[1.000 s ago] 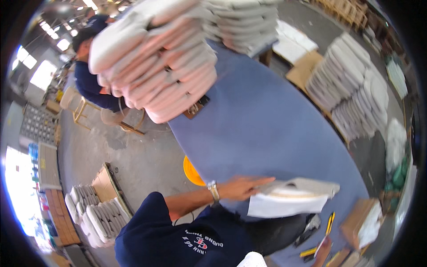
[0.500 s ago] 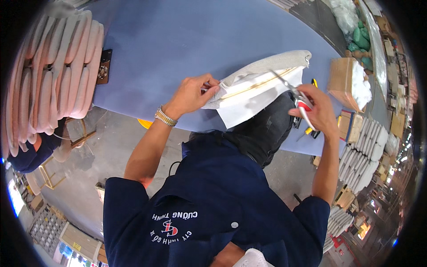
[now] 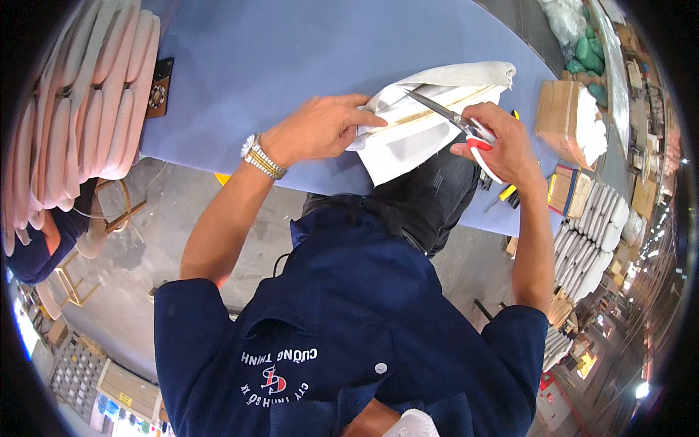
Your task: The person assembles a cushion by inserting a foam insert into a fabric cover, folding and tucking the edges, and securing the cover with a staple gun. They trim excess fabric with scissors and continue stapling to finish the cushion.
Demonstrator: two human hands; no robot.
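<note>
A long grey fabric-covered pad [image 3: 466, 76] lies tilted across my lap and the table's near side. White lining cloth [image 3: 408, 146] hangs from its underside, and a thin tan strip runs along it. My left hand [image 3: 324, 130] grips the pad's left end, the index finger stretched over the cloth and the thumb side hidden. With my right hand [image 3: 502, 144] I hold scissors [image 3: 441, 111] with red and white handles. Their blades point left over the white lining, close to the grey edge. Whether they touch the cloth I cannot tell.
The blue table [image 3: 291, 51] spreads ahead. Stacked pinkish-grey pads [image 3: 87, 102] stand at left beside a dark phone-like object [image 3: 160, 87]. A cardboard box [image 3: 561, 120] sits at right, near a yellow-handled tool [image 3: 507, 192]. Another person's sleeve [image 3: 44, 251] shows at far left.
My left fingers have shifted onto the inside of the pad's left end. The scissors have swung lower and further left, over the lining. The pad appears slightly higher in view.
</note>
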